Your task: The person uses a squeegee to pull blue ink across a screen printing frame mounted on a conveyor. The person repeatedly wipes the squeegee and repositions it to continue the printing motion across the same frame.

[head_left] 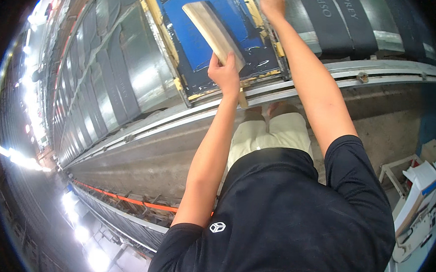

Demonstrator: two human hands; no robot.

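A wood-framed printing screen [170,40] with blue mesh and dark ink lies on a long table at the top of the view. My left hand [224,73] grips the near end of a long wooden squeegee [211,28] that lies diagonally across the blue mesh. My right hand [272,4] presses on the screen's far right frame edge, fingers closed over it. Dark ink is smeared along the near part of the mesh [251,56].
Dark grey fabric pieces [110,76] lie in a row along the long table to the left and right of the screen. A metal rail [329,75] runs along the table's near edge. A white stool and boxes [417,191] stand at the right on the concrete floor.
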